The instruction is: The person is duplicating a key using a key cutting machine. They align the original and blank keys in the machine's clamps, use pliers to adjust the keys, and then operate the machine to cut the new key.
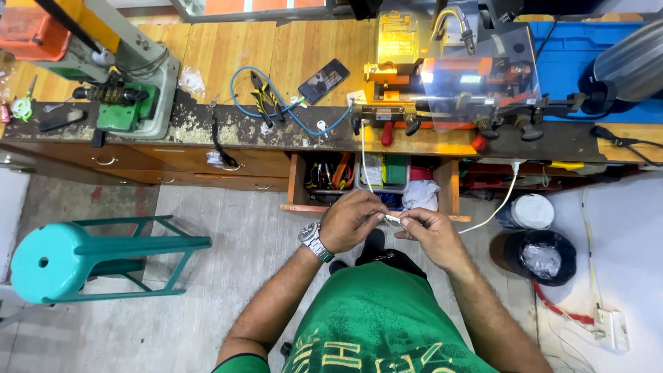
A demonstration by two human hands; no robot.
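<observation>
L hand [351,221] & R hand [427,232] meet just in front of open drawer [373,185], fingers of both pinching a small white plug [392,218]. White cable [363,159] runs up past drawer to key-cutting machine [442,76] above it.

Bright, even, diffuse light; shadows soft and short. Glare on clear guard [483,76] of far machine and on steel cylinder [632,62] far right. Wide-angle bowing at edges: worktop [228,55] edge curves, stool [76,259] stretched at left. Fingers [376,211] slightly soft; centre otherwise sharp.
</observation>
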